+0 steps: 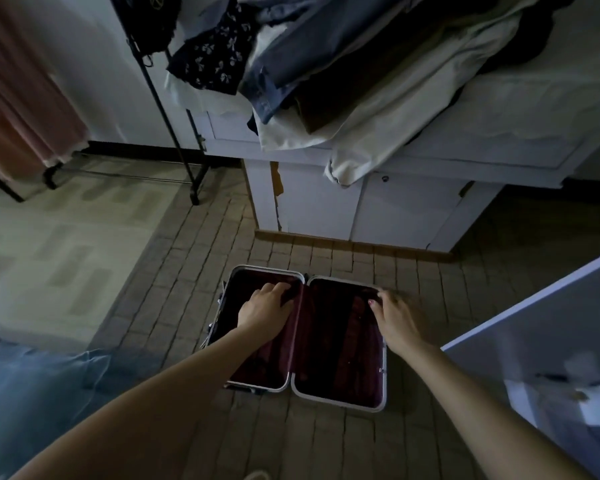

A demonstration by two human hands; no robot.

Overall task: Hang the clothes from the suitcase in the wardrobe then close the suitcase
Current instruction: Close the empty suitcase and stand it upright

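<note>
From my seat the scene reads left to right. At far left a pale pink curtain-like cloth [21, 98] hangs over a black metal clothes rack [174, 109], and a patch of blue denim [32, 386] fills the lower left corner.

My left hand [264, 308] reaches into the left half of the silver-rimmed hard-shell suitcase with dark maroon lining [340, 348]. Its fingers curl down onto something dark near the far end of that half, close to the central hinge. I cannot tell whether they pinch a fold of lining, a strap or a garment (it is too dim in there).

The suitcase lies open flat like a book on the brown brick-patterned tile floor [174, 271]. Its hinge line runs away from me and both halves face up, so the long axis points forward between my arms. I see no clear clothing left inside, only folds of lining.

My right hand [395, 317] sits at the far outer corner of the right half, fingers hooked over the silver rim, gripping it. That is the relation that counts: the free edge lies directly under the right hand and the hinge lies to its left, so in my judgement the right half would swing leftward over the left one, once the left hand is out.

Beyond stands a white cabinet [378, 209] heaped with a pile of blue, cream and floral clothes [326, 64]. A white panel [534, 323] juts in at right.
</note>
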